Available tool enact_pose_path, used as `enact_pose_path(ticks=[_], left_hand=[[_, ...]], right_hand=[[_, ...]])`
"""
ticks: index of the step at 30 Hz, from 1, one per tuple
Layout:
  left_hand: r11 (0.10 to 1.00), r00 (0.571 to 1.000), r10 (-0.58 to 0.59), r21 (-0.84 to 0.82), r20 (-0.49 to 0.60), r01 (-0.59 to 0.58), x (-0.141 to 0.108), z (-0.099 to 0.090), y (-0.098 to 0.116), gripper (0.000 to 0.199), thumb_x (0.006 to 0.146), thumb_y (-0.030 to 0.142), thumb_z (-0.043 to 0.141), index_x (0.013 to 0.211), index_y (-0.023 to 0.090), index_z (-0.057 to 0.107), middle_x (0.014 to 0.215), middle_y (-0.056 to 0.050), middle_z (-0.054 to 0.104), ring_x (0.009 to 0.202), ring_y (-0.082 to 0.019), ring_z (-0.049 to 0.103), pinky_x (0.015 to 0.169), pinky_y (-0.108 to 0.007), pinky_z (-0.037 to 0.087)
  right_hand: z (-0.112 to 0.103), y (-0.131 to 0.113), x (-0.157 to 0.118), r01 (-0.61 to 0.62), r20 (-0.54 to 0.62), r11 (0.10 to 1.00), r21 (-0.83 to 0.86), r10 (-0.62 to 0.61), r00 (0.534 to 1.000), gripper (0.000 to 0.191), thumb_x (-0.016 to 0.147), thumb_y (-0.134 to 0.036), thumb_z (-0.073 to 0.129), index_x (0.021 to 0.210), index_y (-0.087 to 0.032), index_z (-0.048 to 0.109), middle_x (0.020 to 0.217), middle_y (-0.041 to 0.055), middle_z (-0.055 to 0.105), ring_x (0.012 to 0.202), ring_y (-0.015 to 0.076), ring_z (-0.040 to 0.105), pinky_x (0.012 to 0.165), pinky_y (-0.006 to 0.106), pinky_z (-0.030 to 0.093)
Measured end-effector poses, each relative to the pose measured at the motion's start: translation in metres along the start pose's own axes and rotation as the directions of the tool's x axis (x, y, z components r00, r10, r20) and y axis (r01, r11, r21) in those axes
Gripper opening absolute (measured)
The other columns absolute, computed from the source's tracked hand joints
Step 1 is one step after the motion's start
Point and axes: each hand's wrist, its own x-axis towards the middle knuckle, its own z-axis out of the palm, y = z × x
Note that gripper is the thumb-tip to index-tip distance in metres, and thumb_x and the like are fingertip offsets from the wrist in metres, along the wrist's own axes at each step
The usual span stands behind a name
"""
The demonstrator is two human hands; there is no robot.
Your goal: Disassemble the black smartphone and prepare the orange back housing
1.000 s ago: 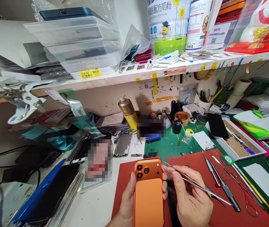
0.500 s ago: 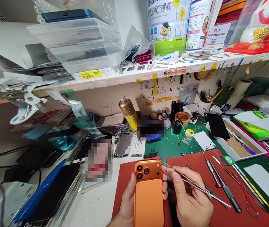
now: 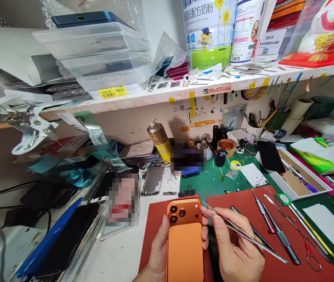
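An orange smartphone [image 3: 185, 250] stands upright, its back and camera bump facing me. My left hand [image 3: 158, 244] wraps round it, thumb along the left edge and fingertips on the right edge. In my right hand [image 3: 239, 246] is a pair of metal tweezers [image 3: 251, 237], pinched between thumb and fingers. The tweezers' tips are close to the phone's upper right corner; whether they touch it I cannot tell. Beneath lies a red-brown mat [image 3: 155, 231]. A dark-handled tool [image 3: 253, 229] rests on the mat behind my right hand.
To the right lie a black-handled screwdriver [image 3: 284, 239], red-handled scissors [image 3: 312, 256] and a white tray [image 3: 299, 192]. A spray can [image 3: 158, 139] stands behind the phone. Flat screens [image 3: 69, 239] are stacked at left. A cluttered shelf [image 3: 155, 98] overhangs the bench.
The tweezers have shifted very slightly near the phone's upper right corner. Both hands and the phone stay practically in the same place.
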Motion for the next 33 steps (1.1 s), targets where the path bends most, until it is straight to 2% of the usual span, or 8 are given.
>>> enact_pose_path(ticks=[4, 9, 15, 24, 30, 33], left_hand=[[1.0, 1.0, -0.009, -0.015, -0.014, 0.009, -0.001, 0.0, 0.0, 0.078, 0.091, 0.08, 0.068, 0.126, 0.01, 0.08, 0.116, -0.018, 0.075, 0.1, -0.026, 0.069, 0.088, -0.03, 0.048], [1.0, 1.0, 0.003, -0.008, -0.015, -0.003, -0.002, 0.002, 0.0, 0.077, 0.091, 0.079, 0.069, 0.128, 0.012, 0.08, 0.111, -0.016, 0.077, 0.099, -0.026, 0.071, 0.09, -0.031, 0.049], [1.0, 0.996, 0.004, 0.011, -0.09, -0.003, -0.005, 0.01, 0.0, 0.074, 0.09, 0.076, 0.073, 0.12, 0.009, 0.082, 0.112, -0.017, 0.076, 0.101, -0.027, 0.07, 0.093, -0.031, 0.05], [0.999, 0.994, 0.022, 0.045, -0.104, -0.018, -0.007, 0.012, 0.001, 0.078, 0.093, 0.075, 0.069, 0.131, 0.007, 0.079, 0.117, -0.02, 0.076, 0.106, -0.03, 0.071, 0.101, -0.034, 0.049], [0.999, 0.995, 0.01, 0.049, -0.099, -0.005, -0.009, 0.006, 0.0, 0.082, 0.093, 0.077, 0.07, 0.138, 0.009, 0.077, 0.118, -0.02, 0.078, 0.107, -0.029, 0.072, 0.105, -0.036, 0.049], [0.999, 0.996, 0.006, 0.043, -0.09, -0.002, -0.009, 0.006, 0.001, 0.081, 0.093, 0.076, 0.071, 0.138, 0.01, 0.077, 0.119, -0.02, 0.078, 0.108, -0.028, 0.072, 0.104, -0.035, 0.05]], right_hand=[[0.0, 0.002, 0.0, 0.016, 0.002, 1.0, 0.004, -0.016, 1.0, 0.013, 0.106, -0.029, 0.074, 0.114, -0.019, 0.075, 0.1, 0.0112, 0.086, 0.054, 0.0149, 0.074, 0.043, 0.025, 0.064], [-0.002, 0.005, 0.0, 0.052, 0.02, 0.999, -0.009, -0.051, 0.998, 0.011, 0.106, -0.026, 0.073, 0.116, -0.021, 0.075, 0.1, 0.0089, 0.086, 0.055, 0.0148, 0.075, 0.044, 0.024, 0.064], [-0.004, 0.008, 0.0, 0.062, 0.015, 0.997, -0.054, -0.061, 0.998, 0.012, 0.105, -0.029, 0.076, 0.115, -0.021, 0.076, 0.098, 0.0071, 0.086, 0.054, 0.0143, 0.075, 0.045, 0.024, 0.066], [-0.003, 0.008, 0.0, 0.074, -0.002, 0.994, -0.075, -0.075, 0.997, 0.012, 0.104, -0.029, 0.077, 0.114, -0.022, 0.077, 0.099, 0.0066, 0.087, 0.054, 0.014, 0.075, 0.045, 0.024, 0.066], [-0.01, 0.013, 0.007, 0.191, 0.104, 0.978, -0.088, -0.182, 0.978, 0.017, 0.104, -0.017, 0.073, 0.12, -0.022, 0.075, 0.102, 0.0077, 0.087, 0.054, 0.0144, 0.076, 0.045, 0.022, 0.065], [-0.012, 0.014, 0.009, 0.212, 0.116, 0.971, -0.107, -0.2, 0.973, 0.017, 0.104, -0.016, 0.072, 0.12, -0.021, 0.075, 0.101, 0.0085, 0.087, 0.055, 0.0148, 0.077, 0.046, 0.021, 0.065]])
